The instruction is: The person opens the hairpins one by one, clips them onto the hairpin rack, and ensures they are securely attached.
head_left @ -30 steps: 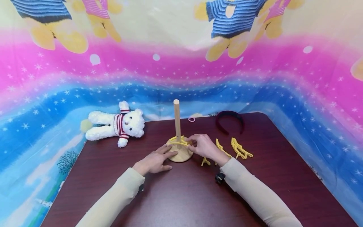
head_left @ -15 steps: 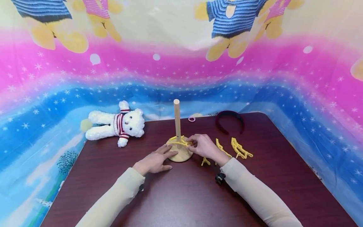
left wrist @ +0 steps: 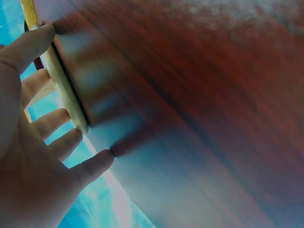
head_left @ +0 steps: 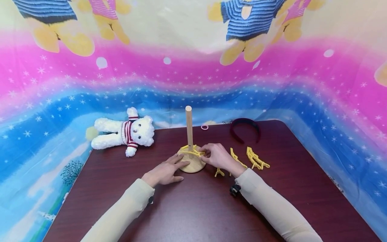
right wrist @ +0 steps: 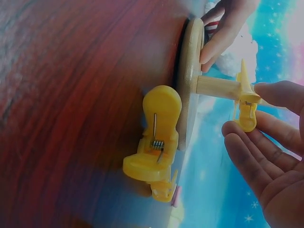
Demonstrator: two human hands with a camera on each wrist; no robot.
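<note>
A round wooden base (head_left: pixel 193 165) with an upright wooden post (head_left: pixel 188 129) stands mid-table. My left hand (head_left: pixel 164 171) rests on the base's left side, fingers spread; in the left wrist view the fingertips lie along the base's edge (left wrist: pixel 66 90). At the base's right, my right hand (head_left: pixel 216 156) pinches the spring end of a yellow hair clip (right wrist: pixel 248 114) between thumb and fingers. The two long arms of this clip (head_left: pixel 189 153) pass on either side of the post, low over the base.
Several more yellow hair clips (head_left: pixel 255 159) lie to the right, one close by (right wrist: pixel 162 109) with its metal spring showing. Behind them sit a dark red headband (head_left: pixel 245 121) and a pink hair tie (head_left: pixel 204 127). A white teddy bear (head_left: pixel 128 132) lies at back left.
</note>
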